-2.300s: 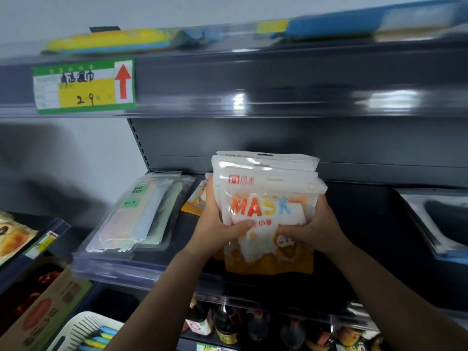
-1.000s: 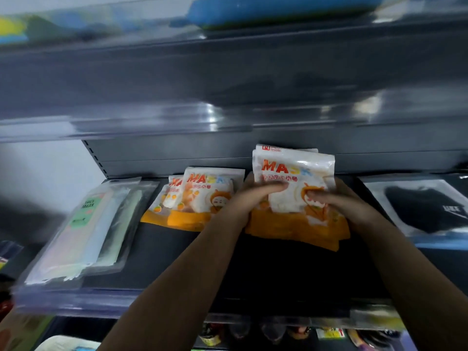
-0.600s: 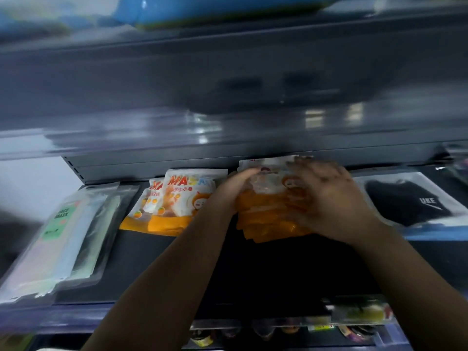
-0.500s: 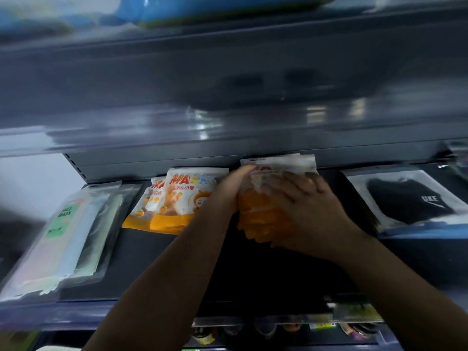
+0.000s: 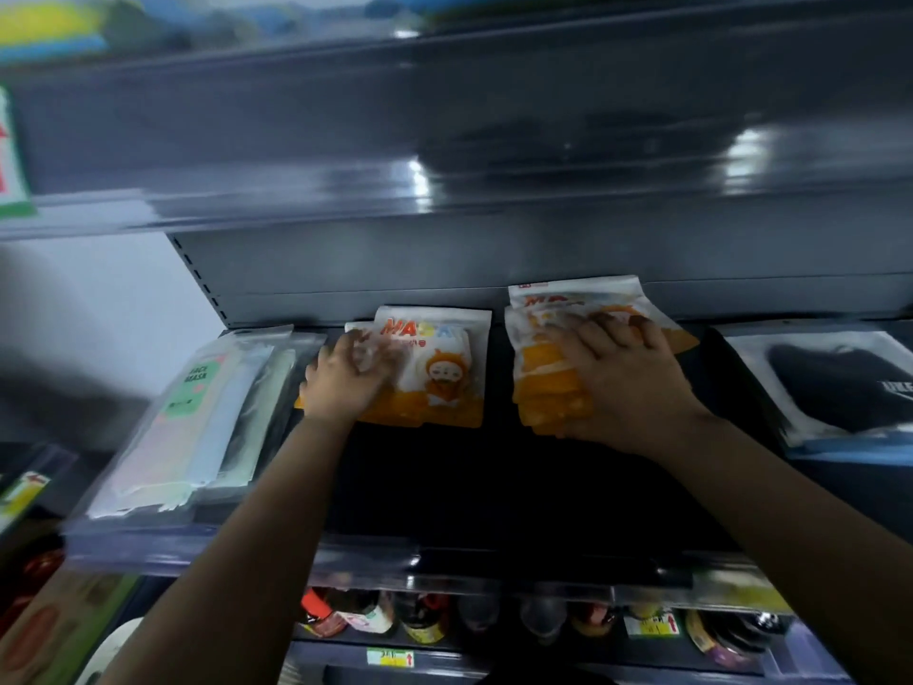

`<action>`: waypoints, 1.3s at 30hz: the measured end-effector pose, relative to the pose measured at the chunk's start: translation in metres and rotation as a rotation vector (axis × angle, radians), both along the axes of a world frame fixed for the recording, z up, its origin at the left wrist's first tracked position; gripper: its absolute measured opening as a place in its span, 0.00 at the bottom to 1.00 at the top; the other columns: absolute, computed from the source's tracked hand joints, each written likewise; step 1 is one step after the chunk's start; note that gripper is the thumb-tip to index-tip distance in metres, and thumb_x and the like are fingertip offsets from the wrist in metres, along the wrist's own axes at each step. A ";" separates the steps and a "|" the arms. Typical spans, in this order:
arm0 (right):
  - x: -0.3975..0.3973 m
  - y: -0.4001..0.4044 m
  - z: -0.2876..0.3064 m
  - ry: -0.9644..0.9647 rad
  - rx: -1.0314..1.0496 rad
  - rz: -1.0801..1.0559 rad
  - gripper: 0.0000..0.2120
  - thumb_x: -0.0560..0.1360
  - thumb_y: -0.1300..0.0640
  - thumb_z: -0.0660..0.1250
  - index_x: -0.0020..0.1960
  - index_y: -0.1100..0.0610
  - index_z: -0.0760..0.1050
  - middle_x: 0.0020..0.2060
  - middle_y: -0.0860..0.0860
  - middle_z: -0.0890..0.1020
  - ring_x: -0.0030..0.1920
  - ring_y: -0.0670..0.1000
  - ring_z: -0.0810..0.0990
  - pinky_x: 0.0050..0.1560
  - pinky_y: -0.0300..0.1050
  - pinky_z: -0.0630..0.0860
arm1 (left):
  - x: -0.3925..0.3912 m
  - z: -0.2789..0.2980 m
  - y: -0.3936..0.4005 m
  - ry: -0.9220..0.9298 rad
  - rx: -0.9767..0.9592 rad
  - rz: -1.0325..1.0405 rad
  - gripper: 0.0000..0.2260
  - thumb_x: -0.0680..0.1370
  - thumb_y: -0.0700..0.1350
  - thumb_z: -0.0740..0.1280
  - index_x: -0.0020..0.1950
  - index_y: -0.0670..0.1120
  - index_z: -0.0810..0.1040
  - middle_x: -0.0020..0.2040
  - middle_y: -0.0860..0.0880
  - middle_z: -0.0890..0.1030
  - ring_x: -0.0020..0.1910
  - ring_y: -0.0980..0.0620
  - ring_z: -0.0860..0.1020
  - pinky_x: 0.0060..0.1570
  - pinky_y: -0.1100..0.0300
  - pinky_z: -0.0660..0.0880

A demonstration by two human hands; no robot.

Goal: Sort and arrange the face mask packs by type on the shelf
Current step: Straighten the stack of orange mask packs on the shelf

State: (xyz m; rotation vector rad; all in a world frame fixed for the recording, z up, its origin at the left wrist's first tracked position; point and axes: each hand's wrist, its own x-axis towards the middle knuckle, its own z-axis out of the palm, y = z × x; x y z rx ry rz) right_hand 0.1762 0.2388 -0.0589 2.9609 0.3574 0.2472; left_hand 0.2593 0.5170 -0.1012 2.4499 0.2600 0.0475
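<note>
Head view of a dark shelf holding face mask packs. We see the left hand resting palm-down on the left edge of the left orange pack, its fingers loosely curled over the wrapper and blurred, so we cannot tell whether they pinch the pack or merely press it. The right hand lies flat on the right orange stack, fingers spread and extended toward the back wall, pressing down rather than grasping. The two orange groups lie side by side at the rear of the shelf, apart, with a dark gap between them. A second orange pack lies under the left one; only its left margin shows past the hand. We cannot count the packs in the right stack: the hand covers most of it, and only layered orange edges and a white top strip show. To the left lie the clear packs, one with a green label; to the right the black mask pack is cut off by the frame edge. The upper shelf and its goods are motion-blurred, and the bottles below are indistinct.
</note>
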 end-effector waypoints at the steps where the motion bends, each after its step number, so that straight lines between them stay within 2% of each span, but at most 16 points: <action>1: -0.002 0.004 0.000 0.003 -0.013 0.005 0.50 0.60 0.28 0.66 0.76 0.51 0.57 0.74 0.52 0.63 0.72 0.59 0.64 0.69 0.63 0.58 | 0.000 -0.006 0.005 0.063 0.088 -0.003 0.45 0.62 0.75 0.59 0.74 0.53 0.61 0.74 0.45 0.64 0.72 0.39 0.63 0.70 0.45 0.60; 3: -0.008 0.017 0.003 -0.049 0.000 0.022 0.50 0.55 0.29 0.71 0.70 0.54 0.67 0.67 0.54 0.73 0.66 0.59 0.73 0.64 0.63 0.67 | 0.003 -0.018 0.010 0.126 0.214 -0.040 0.52 0.57 0.79 0.53 0.76 0.54 0.55 0.76 0.47 0.60 0.74 0.41 0.59 0.72 0.45 0.57; 5: -0.017 0.037 0.005 -0.148 0.114 0.130 0.43 0.60 0.31 0.70 0.67 0.54 0.69 0.64 0.53 0.76 0.63 0.57 0.75 0.64 0.54 0.69 | 0.004 -0.021 0.010 0.151 0.246 -0.060 0.53 0.56 0.79 0.52 0.76 0.53 0.53 0.76 0.47 0.59 0.74 0.41 0.59 0.70 0.46 0.58; 7: -0.028 0.066 0.006 -0.040 0.342 0.248 0.35 0.71 0.38 0.66 0.73 0.51 0.61 0.71 0.49 0.67 0.70 0.52 0.66 0.67 0.45 0.63 | 0.000 -0.016 0.008 0.163 0.253 -0.033 0.49 0.63 0.76 0.59 0.77 0.51 0.53 0.75 0.45 0.60 0.72 0.39 0.60 0.68 0.47 0.60; 9: -0.029 0.094 -0.001 0.197 0.525 0.226 0.34 0.75 0.44 0.64 0.76 0.49 0.54 0.75 0.46 0.58 0.73 0.48 0.58 0.68 0.41 0.60 | -0.005 -0.015 0.008 0.159 0.295 0.003 0.46 0.68 0.71 0.63 0.77 0.48 0.52 0.74 0.42 0.62 0.72 0.38 0.60 0.68 0.47 0.60; 15: 0.021 0.132 -0.044 0.399 0.658 -0.031 0.37 0.75 0.48 0.66 0.75 0.55 0.50 0.75 0.53 0.56 0.72 0.57 0.62 0.69 0.54 0.65 | -0.018 -0.021 0.020 0.088 0.280 0.035 0.43 0.69 0.64 0.70 0.75 0.45 0.57 0.69 0.37 0.67 0.69 0.37 0.64 0.67 0.49 0.61; 17: 0.030 0.136 -0.052 0.423 0.699 -0.138 0.38 0.76 0.46 0.64 0.76 0.55 0.46 0.76 0.53 0.54 0.71 0.58 0.65 0.67 0.54 0.67 | -0.020 -0.018 0.022 0.051 0.131 0.049 0.41 0.67 0.57 0.75 0.72 0.43 0.60 0.66 0.36 0.68 0.66 0.37 0.67 0.65 0.48 0.65; 19: 0.037 0.139 -0.055 0.426 0.787 -0.218 0.39 0.76 0.44 0.63 0.77 0.57 0.46 0.74 0.56 0.58 0.69 0.58 0.67 0.66 0.52 0.68 | -0.017 -0.015 0.026 0.024 -0.197 0.080 0.40 0.62 0.49 0.79 0.68 0.41 0.65 0.63 0.38 0.73 0.62 0.39 0.73 0.60 0.49 0.71; 21: 0.040 0.142 -0.053 0.380 0.864 -0.208 0.35 0.75 0.44 0.65 0.74 0.57 0.54 0.71 0.56 0.64 0.67 0.57 0.69 0.65 0.50 0.69 | -0.016 -0.008 0.028 0.043 -0.569 0.129 0.40 0.54 0.50 0.79 0.63 0.39 0.72 0.56 0.40 0.79 0.51 0.43 0.80 0.46 0.53 0.79; 23: 0.040 0.147 -0.048 0.353 0.956 -0.183 0.30 0.74 0.44 0.66 0.71 0.55 0.62 0.68 0.55 0.68 0.65 0.56 0.71 0.64 0.48 0.70 | -0.019 -0.003 0.028 0.103 -0.790 0.110 0.25 0.64 0.48 0.77 0.56 0.40 0.77 0.45 0.42 0.80 0.34 0.51 0.80 0.25 0.61 0.77; 24: 0.039 0.148 -0.046 0.346 1.001 -0.183 0.29 0.74 0.45 0.67 0.70 0.55 0.64 0.67 0.54 0.69 0.65 0.55 0.71 0.64 0.47 0.70 | -0.021 -0.002 0.028 0.109 -0.841 0.094 0.17 0.71 0.44 0.74 0.56 0.40 0.77 0.42 0.43 0.80 0.29 0.54 0.79 0.21 0.64 0.75; 28: 0.031 0.151 -0.032 0.315 1.198 -0.152 0.26 0.71 0.50 0.71 0.66 0.55 0.69 0.64 0.52 0.73 0.62 0.51 0.73 0.58 0.42 0.70 | -0.024 -0.002 0.034 -0.054 -1.045 0.130 0.11 0.75 0.31 0.66 0.56 0.40 0.72 0.47 0.43 0.79 0.36 0.51 0.78 0.22 0.63 0.76; 31: 0.022 0.148 -0.020 0.282 1.338 -0.131 0.32 0.72 0.50 0.71 0.72 0.53 0.63 0.63 0.46 0.69 0.61 0.45 0.69 0.59 0.39 0.66 | -0.028 0.012 0.039 -0.193 -1.236 0.087 0.11 0.75 0.29 0.63 0.51 0.44 0.71 0.44 0.46 0.79 0.38 0.52 0.81 0.28 0.62 0.78; 34: 0.020 0.143 -0.003 0.321 1.737 -0.278 0.37 0.71 0.46 0.70 0.75 0.49 0.56 0.69 0.47 0.67 0.65 0.49 0.70 0.67 0.50 0.67 | -0.035 0.039 0.033 -0.298 -1.354 -0.073 0.13 0.76 0.29 0.62 0.49 0.47 0.72 0.42 0.49 0.81 0.38 0.55 0.83 0.34 0.61 0.79; 36: 0.022 0.135 0.013 0.507 1.976 -0.350 0.34 0.72 0.44 0.68 0.73 0.48 0.59 0.66 0.50 0.68 0.56 0.54 0.75 0.57 0.57 0.75 | -0.039 0.054 0.020 -0.333 -1.385 -0.201 0.14 0.76 0.29 0.61 0.51 0.48 0.73 0.40 0.51 0.82 0.39 0.55 0.83 0.36 0.60 0.80; 39: 0.024 0.115 0.031 0.679 2.042 -0.388 0.30 0.70 0.39 0.68 0.66 0.52 0.68 0.55 0.52 0.69 0.43 0.53 0.79 0.39 0.52 0.79 | -0.042 0.073 -0.006 -0.342 -1.407 -0.348 0.15 0.76 0.29 0.60 0.54 0.48 0.72 0.42 0.49 0.81 0.40 0.54 0.82 0.36 0.59 0.80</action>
